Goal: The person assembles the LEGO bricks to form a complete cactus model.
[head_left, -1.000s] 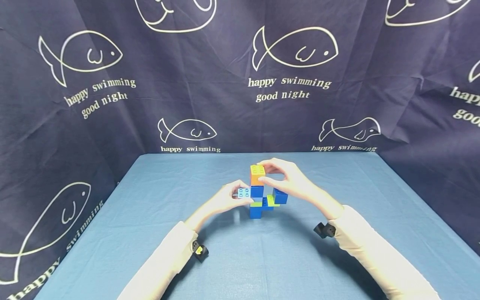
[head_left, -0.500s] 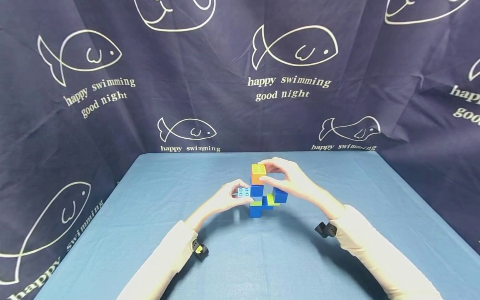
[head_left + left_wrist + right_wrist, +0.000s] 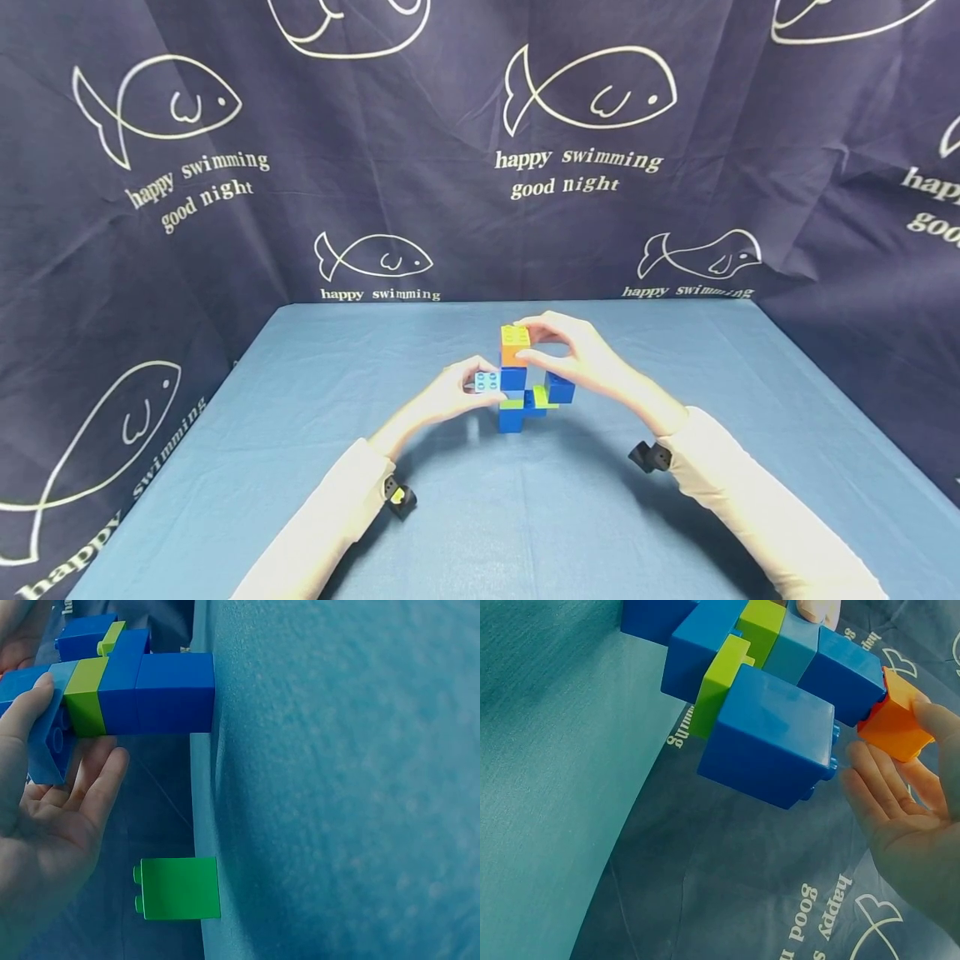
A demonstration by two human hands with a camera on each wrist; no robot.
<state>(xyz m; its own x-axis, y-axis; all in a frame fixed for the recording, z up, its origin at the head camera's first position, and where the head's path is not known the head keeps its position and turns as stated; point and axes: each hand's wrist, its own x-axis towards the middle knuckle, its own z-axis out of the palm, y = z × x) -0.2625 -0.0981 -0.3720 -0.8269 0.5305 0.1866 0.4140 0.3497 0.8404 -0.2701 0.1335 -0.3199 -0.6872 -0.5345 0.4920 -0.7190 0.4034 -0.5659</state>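
Note:
A tower of toy building bricks stands on the table, with a blue brick (image 3: 510,419) at its base and lime and light blue layers above. My left hand (image 3: 447,393) pinches the light blue brick (image 3: 487,382), which juts out to the left. On top is an orange brick (image 3: 514,348), above a blue brick (image 3: 513,378). My right hand (image 3: 576,354) grips that orange brick between thumb and fingers. In the right wrist view it sits slightly askew, with a thin red edge below. A side arm carries a lime piece (image 3: 721,684) and a larger blue brick (image 3: 774,735).
A green brick (image 3: 180,889) stands on the table near the left hand, seen only in the left wrist view. Blue cloth covers the table (image 3: 480,517). A dark curtain (image 3: 465,150) with fish prints hangs behind and at both sides.
The orange brick tips slightly right, then back left, with the right hand still holding it. The left hand stays in place on the light blue brick.

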